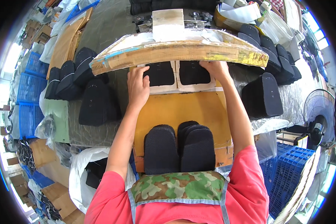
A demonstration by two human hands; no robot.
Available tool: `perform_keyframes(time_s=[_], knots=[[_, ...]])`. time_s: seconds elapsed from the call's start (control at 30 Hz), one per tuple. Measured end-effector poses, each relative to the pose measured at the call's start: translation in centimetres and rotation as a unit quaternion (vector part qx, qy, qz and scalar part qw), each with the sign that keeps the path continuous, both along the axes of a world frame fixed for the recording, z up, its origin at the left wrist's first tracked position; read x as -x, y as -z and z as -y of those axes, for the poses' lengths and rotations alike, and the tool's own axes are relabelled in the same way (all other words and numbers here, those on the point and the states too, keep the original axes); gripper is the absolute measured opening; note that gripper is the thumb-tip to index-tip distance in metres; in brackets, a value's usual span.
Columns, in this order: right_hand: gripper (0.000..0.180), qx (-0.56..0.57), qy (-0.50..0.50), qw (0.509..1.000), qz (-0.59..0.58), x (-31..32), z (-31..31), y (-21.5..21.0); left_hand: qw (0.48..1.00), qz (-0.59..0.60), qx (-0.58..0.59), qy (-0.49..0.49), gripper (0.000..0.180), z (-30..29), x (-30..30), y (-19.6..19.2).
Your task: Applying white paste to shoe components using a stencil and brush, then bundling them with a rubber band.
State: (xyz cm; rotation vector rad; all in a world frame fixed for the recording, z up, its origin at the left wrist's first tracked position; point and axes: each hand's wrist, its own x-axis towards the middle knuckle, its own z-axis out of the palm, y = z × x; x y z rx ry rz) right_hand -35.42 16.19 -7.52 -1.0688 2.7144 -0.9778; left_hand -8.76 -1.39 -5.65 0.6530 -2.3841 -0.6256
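Two flat black fabric pieces lie side by side in cream-coloured frames, the left piece (161, 75) and the right piece (193, 74). Their far ends are hidden beneath a wood-edged board (179, 50). My left hand (138, 86) is at the outer edge of the left piece, thumb and forefinger apart, with nothing seen between them. At the far right corner of the right piece, my right hand (217, 70) touches the fabric with its thumb. The board's edge hides most of its other fingers. Nearer me, stacks of black sole-shaped pads (160, 149) stand on the yellow surface (183, 108).
More black pad stacks stand at the left (97, 102) and right (263, 97). A metal fixture (168, 24) rises behind the board. Lower right are blue crates (287, 175) and a fan (319, 117). A white bag (80, 175) hangs open at lower left.
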Motion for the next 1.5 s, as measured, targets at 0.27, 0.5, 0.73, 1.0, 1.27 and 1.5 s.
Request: perform_keyframes(time_s=[0.27,0.5,0.73,1.0,1.27,1.5], knots=[[0.055,-0.089,-0.008,0.996,0.012,-1.4,1.0,-2.9,0.977,0.148,0.113,-0.101,0.040,0.5,2.9,0.7],[0.050,0.030,-0.015,0.990,-0.138,0.5,0.4,-0.1,0.990,0.044,0.131,0.037,0.039,-2.3,4.9,0.4],[0.036,0.067,-0.079,0.992,-0.077,-1.4,3.4,-1.3,0.986,0.066,0.106,0.114,0.052,-3.6,8.6,0.4],[0.026,0.128,-0.122,0.962,-0.209,0.1,2.9,1.7,0.977,0.082,0.119,0.158,0.049,-3.0,11.0,0.3],[0.045,0.023,-0.098,0.988,-0.113,-1.5,2.4,-2.4,0.954,0.233,0.036,0.185,0.058,-1.9,10.5,-0.5],[0.040,0.143,-0.046,0.988,-0.046,1.3,-0.9,0.6,0.980,0.093,0.051,0.170,0.057,-2.9,9.2,-0.1]])
